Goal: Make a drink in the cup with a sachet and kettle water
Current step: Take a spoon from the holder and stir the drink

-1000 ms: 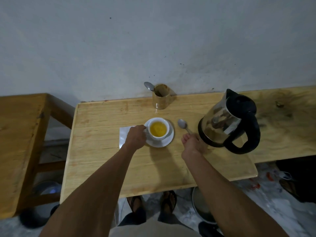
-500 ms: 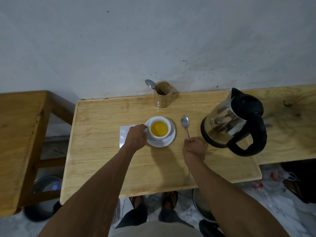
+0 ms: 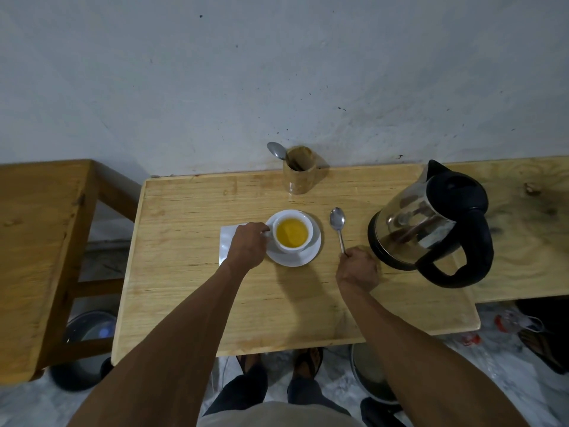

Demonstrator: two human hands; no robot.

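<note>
A white cup (image 3: pixel 292 246) full of yellow liquid stands on a white saucer (image 3: pixel 311 254) in the middle of the wooden table (image 3: pixel 191 272). My left hand (image 3: pixel 248 249) grips the cup's handle from the left. My right hand (image 3: pixel 357 268) holds the end of a metal spoon (image 3: pixel 337 221), whose bowl lies on the table to the right of the saucer. A steel kettle (image 3: pixel 431 229) with a black handle stands at the right, close to my right hand. A white paper (image 3: pixel 226 243) lies partly under my left hand.
A wooden holder (image 3: pixel 300 175) with a second spoon (image 3: pixel 277 150) stands at the back against the wall. Another wooden table (image 3: pixel 34 241) is at the left, and a wooden surface (image 3: pixel 529 226) extends to the right. Pots and sandals are on the floor below.
The spoon's bowl has come down to lie flat on the table and my right hand has drawn slightly back. My left hand stays on the cup's handle.
</note>
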